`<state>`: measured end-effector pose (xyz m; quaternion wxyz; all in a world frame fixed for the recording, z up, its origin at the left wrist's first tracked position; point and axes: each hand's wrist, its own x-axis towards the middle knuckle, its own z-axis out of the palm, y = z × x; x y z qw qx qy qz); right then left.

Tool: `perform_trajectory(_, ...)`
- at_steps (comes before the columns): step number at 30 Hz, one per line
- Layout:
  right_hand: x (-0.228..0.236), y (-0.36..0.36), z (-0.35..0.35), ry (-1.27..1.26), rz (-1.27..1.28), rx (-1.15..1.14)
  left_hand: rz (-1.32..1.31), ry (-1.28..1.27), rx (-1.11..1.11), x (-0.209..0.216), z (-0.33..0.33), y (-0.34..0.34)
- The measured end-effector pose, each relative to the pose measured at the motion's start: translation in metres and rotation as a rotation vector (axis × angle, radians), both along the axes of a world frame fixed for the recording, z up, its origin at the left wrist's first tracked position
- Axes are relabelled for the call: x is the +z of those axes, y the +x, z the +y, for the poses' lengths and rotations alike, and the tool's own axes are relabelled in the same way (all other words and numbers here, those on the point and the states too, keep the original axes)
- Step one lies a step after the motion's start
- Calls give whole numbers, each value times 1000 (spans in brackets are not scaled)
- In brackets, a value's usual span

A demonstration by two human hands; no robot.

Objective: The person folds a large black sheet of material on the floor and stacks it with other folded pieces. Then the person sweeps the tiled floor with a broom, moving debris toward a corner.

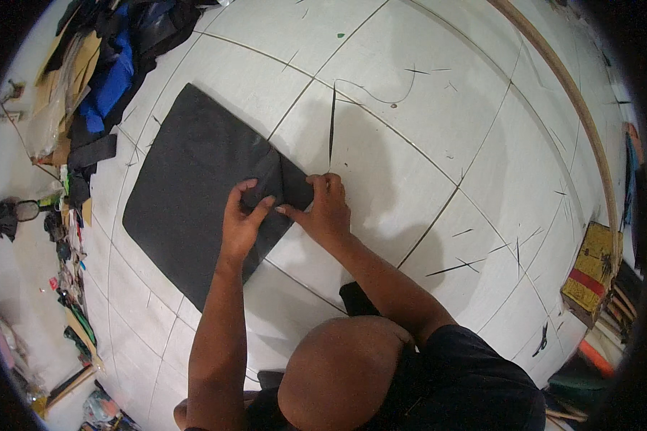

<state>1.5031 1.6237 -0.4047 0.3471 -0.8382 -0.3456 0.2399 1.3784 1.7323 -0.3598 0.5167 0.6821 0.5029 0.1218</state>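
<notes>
A black, flat piece of fabric [187, 158], roughly square and seemingly folded, lies on the white tiled floor. My left hand [243, 223] presses on its right part, thumb and fingers curled around a raised fold. At the right corner, my right hand [329, 212] grips the fabric's edge, its thumb pointing toward my left thumb. A narrow black strip [332, 129] runs away from my right fingertips, with a thin thread-like line curving off its far end. Whether my right hand holds that strip too, I cannot tell.
Dark and blue cloth [111, 86] is heaped at the far left, with mixed clutter along the left wall. Black scraps [453, 269] lie scattered on the tiles. To the right are a yellow box [589, 269], a long curved brown strip [582, 97] and small black scissors [541, 339].
</notes>
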Motion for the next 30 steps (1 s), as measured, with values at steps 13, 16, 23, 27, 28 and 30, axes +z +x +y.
perform_trajectory(13,-33,51,-8,136,527,-72,-133,-378,184,-9,13,-7)
perform_trajectory(16,-31,52,-10,148,655,-81,-135,-430,196,-12,11,-11)
perform_trajectory(23,-33,64,-12,297,868,-122,-167,-408,197,-13,7,-9)
perform_trajectory(27,-34,63,-12,295,870,-108,-166,-408,176,-13,7,-8)
perform_trajectory(28,-34,63,-12,301,869,-106,-171,-404,171,-13,7,-8)
perform_trajectory(30,-33,62,-12,292,869,-99,-129,-363,184,-14,7,-8)
